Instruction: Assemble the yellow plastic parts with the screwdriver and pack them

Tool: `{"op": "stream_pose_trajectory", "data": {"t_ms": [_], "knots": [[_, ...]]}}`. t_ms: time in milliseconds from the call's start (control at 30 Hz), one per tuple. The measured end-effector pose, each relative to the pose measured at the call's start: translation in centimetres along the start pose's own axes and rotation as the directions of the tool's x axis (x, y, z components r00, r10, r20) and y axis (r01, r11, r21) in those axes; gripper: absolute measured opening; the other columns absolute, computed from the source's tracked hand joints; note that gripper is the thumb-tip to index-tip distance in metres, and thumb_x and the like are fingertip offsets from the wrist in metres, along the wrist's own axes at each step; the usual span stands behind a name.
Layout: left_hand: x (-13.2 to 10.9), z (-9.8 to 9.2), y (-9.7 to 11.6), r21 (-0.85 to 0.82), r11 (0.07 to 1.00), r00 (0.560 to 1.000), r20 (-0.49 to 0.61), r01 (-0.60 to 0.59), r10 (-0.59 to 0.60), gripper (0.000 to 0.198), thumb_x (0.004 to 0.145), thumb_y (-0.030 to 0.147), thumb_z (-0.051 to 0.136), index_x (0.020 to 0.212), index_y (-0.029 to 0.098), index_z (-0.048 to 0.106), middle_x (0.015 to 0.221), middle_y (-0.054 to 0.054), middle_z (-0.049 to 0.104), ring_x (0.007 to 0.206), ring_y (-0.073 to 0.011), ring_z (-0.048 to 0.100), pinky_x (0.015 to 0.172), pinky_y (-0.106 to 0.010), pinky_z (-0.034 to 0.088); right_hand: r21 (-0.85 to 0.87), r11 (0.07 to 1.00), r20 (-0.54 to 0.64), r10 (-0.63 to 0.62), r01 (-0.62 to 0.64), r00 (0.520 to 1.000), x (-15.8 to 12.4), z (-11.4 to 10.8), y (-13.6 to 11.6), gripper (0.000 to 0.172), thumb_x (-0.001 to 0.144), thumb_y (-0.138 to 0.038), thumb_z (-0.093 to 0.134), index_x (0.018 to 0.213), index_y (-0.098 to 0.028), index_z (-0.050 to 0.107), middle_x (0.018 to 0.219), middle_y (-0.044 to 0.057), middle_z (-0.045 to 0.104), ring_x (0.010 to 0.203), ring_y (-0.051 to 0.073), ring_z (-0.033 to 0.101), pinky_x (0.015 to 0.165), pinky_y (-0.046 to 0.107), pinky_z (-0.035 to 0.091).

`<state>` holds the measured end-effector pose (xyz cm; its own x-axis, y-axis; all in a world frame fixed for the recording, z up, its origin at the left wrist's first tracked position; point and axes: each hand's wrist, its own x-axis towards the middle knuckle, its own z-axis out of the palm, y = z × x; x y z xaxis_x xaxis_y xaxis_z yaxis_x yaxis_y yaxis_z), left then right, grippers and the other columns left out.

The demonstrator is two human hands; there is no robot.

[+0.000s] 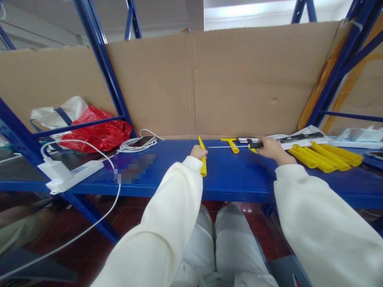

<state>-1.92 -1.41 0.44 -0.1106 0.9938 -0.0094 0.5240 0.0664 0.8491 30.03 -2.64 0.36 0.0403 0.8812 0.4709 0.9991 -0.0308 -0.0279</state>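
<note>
My left hand (198,152) is closed around a yellow plastic piece (204,169) with a tube-like handle, held upright above the blue shelf (239,175). In my right hand (271,150) is a screwdriver (256,146) with a black handle. Its long thin shaft points left, and the tip reaches the yellow piece at my left fingers; whether it sits in a screw is too small to tell. A yellow T-shaped scraper-like piece (233,149) lies between the hands, behind the shaft. Beside it is a small silver-and-black item (247,140). Some yellow plastic shows under my right hand.
Several yellow tubes (324,158) lie at the right near a printed white packet (305,137). At the left are a coiled white cable (136,145), a red plastic bag (97,129) and a white power strip (77,175). A cardboard wall (227,83) stands behind.
</note>
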Motion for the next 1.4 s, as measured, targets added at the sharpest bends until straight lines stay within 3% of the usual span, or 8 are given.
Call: {"op": "stream_pose_trajectory", "data": {"t_ms": [167,367,500,733,967,1167,1400], "knots": [[-0.1,0.0,0.1,-0.007,1.0,1.0,0.016,-0.008,0.008,0.017,0.08,-0.001,0.067,0.093,0.006,0.077,0.057,-0.004,0.068,0.058,-0.0169,0.07,0.059,-0.022,0.051,-0.01,1.0,-0.057,-0.026,0.026,0.998,0.1,0.2,0.3,0.028,0.079,-0.032,0.064,0.104,-0.023,0.073,0.113,0.016,0.077,0.111,0.038,0.067,0.086,0.046,0.05],[-0.2,0.0,0.2,-0.026,1.0,1.0,0.018,-0.005,0.006,0.02,0.08,-0.001,0.068,0.096,0.006,0.078,0.057,-0.003,0.068,0.06,-0.0181,0.071,0.061,-0.023,0.053,0.0,0.998,0.022,0.058,-0.058,0.998,-0.2,-0.1,0.1,0.036,0.081,-0.034,0.069,0.115,-0.021,0.068,0.097,0.015,0.077,0.094,0.035,0.071,0.081,0.041,0.05],[-0.1,-0.1,0.1,-0.015,1.0,1.0,0.007,-0.002,0.002,0.02,0.079,-0.001,0.068,0.096,0.005,0.078,0.058,-0.004,0.069,0.06,-0.0182,0.071,0.06,-0.023,0.053,-0.005,1.0,0.045,0.003,-0.003,0.999,0.1,0.0,0.1,0.034,0.083,-0.033,0.066,0.114,-0.022,0.073,0.107,0.014,0.079,0.103,0.035,0.072,0.087,0.043,0.051],[-0.1,-0.1,0.0,0.018,1.0,1.0,0.003,-0.017,0.016,0.017,0.084,0.001,0.066,0.097,0.003,0.077,0.062,-0.006,0.07,0.06,-0.0167,0.07,0.057,-0.022,0.049,0.008,0.997,-0.035,-0.076,0.076,0.996,0.3,0.4,0.4,0.025,0.078,-0.028,0.068,0.1,-0.022,0.078,0.117,0.015,0.077,0.114,0.037,0.069,0.091,0.043,0.053],[-0.2,0.0,0.2,-0.017,1.0,1.0,0.014,-0.018,0.019,0.017,0.082,0.0,0.067,0.095,0.005,0.077,0.056,-0.003,0.067,0.057,-0.0168,0.069,0.06,-0.022,0.051,0.022,0.999,-0.039,0.039,-0.039,0.998,0.4,0.6,0.4,0.029,0.082,-0.025,0.068,0.11,-0.021,0.072,0.097,0.014,0.077,0.098,0.035,0.071,0.086,0.042,0.049],[-0.1,0.0,0.1,-0.023,1.0,1.0,0.01,-0.019,0.019,0.015,0.082,0.0,0.067,0.092,0.006,0.076,0.051,0.0,0.062,0.053,-0.0152,0.064,0.059,-0.022,0.05,0.036,0.998,-0.1,-0.047,0.05,0.994,0.6,1.1,0.8,0.034,0.079,-0.025,0.062,0.11,-0.02,0.075,0.114,0.017,0.075,0.111,0.038,0.064,0.09,0.047,0.047],[-0.3,0.0,0.3,-0.042,0.999,0.999,0.028,-0.024,0.025,0.016,0.08,-0.001,0.068,0.092,0.006,0.077,0.052,0.0,0.062,0.053,-0.0154,0.065,0.061,-0.023,0.051,0.027,0.999,-0.09,0.03,-0.027,0.995,0.2,0.6,0.7,0.03,0.081,-0.028,0.067,0.11,-0.021,0.072,0.113,0.017,0.073,0.11,0.036,0.064,0.087,0.044,0.048]]}}
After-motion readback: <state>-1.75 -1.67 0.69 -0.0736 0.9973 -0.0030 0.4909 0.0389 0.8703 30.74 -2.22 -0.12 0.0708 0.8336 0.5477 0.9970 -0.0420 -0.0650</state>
